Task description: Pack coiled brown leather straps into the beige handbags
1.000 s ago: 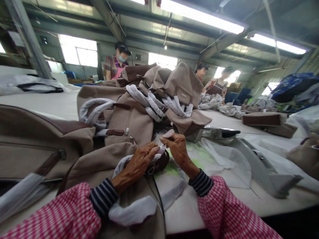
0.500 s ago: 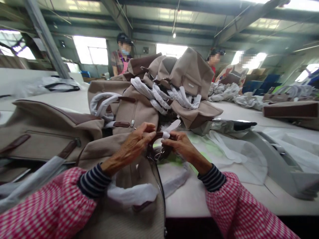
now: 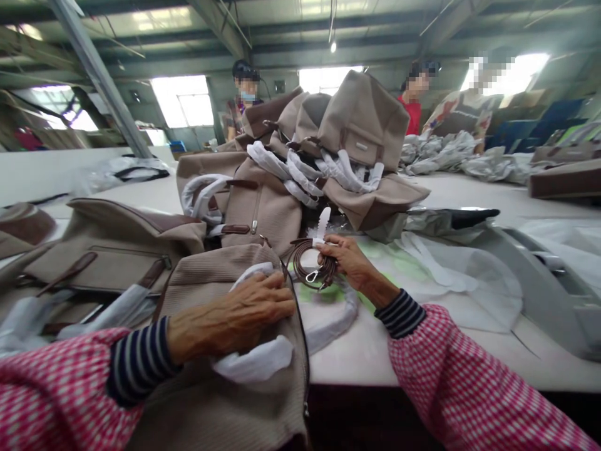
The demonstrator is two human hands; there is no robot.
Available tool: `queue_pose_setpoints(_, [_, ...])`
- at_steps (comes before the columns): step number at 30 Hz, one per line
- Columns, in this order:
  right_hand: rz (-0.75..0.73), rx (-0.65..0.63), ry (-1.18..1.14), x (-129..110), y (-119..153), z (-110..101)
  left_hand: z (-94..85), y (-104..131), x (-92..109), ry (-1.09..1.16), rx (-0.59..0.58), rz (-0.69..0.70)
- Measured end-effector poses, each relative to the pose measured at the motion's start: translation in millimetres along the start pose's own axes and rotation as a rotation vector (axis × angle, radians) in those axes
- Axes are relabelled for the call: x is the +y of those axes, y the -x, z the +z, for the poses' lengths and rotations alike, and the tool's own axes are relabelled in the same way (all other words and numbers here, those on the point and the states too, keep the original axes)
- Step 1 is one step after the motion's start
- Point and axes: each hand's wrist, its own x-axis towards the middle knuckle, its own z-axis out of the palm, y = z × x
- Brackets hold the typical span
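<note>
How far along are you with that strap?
Looks done: the brown strap is coiled, with a white tie around it. In hand: the right hand grips the coil; the left hand lies on the near bag. Possibly left: placing the coil, as it's outside that bag.

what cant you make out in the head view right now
- Left hand's fingertips, head view: hidden behind the hand, so any grip on the near bag is unclear.
- Near bag's lower end, head view: cut off by the bottom edge.
- Part of the coiled strap, head view: behind the right hand's fingers.
- Label on the top bag, head view: too small to read.
</note>
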Motion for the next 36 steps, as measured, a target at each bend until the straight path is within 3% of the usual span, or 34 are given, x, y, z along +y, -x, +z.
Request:
queue_pose_setpoints(4, [0.013, -0.006, -0.043, 2, 0, -2, 4.7, 17, -7, -0.045, 0.065, -0.030])
queue_pose_setpoints(10, [0.072, -0.010, -0.013, -6, 3, -2, 13.9, 39, -13, -0.135, 0.372, -0.149])
queue_pose_setpoints(16, [0.152, -0.311, 0.083, -16, 10, 7, 20.4, 35, -12, -0.136, 0.427, -0.177])
queue_pose_setpoints(21, [-0.015, -0.482, 0.424, -7, 4, 17, 16.4, 36, -19, -0.176, 0.632, -0.188])
queue_pose_setpoints(24, [-0.091, -0.558, 0.581, -2, -2, 14, 17.3, 46, -17, -0.155, 0.729, -0.264])
queue_pose_setpoints(29, [-0.192, -0.624, 0.689, -21, -4, 11, 20.7, 57, -12, -0.125, 0.813, -0.360])
queue_pose_setpoints(31, [-0.229, -0.641, 0.749, -31, -6, 15, 16.3, 55, -14, -0.104, 0.821, -0.335])
queue_pose_setpoints(33, [-0.256, -0.655, 0.825, -36, -9, 22, 8.5, 49, -17, -0.049, 0.756, -0.268])
queue_pose_setpoints(36, [-0.295, -0.585, 0.934, -27, -14, 29, -4.9, 40, -22, 0.038, 0.541, -0.163])
